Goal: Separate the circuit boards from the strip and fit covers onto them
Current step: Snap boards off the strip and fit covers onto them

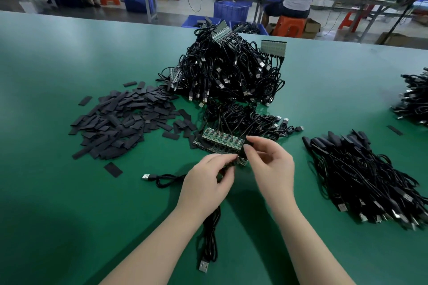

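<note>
A black cable [209,247] trails down the green desk [58,192] under the left hand [206,183]. Both hands, the right hand [269,164] close beside it, pinch the near end of the circuit board strip [220,142]. Left lies a heap of black covers [125,120]; farther back, a cable pile [227,69].

Both forearms are extended forward. The left hand [206,180] is held knuckles-up, fingers curled in a pinch; the right hand [269,164] is raised beside it, fingertips pinched.
</note>
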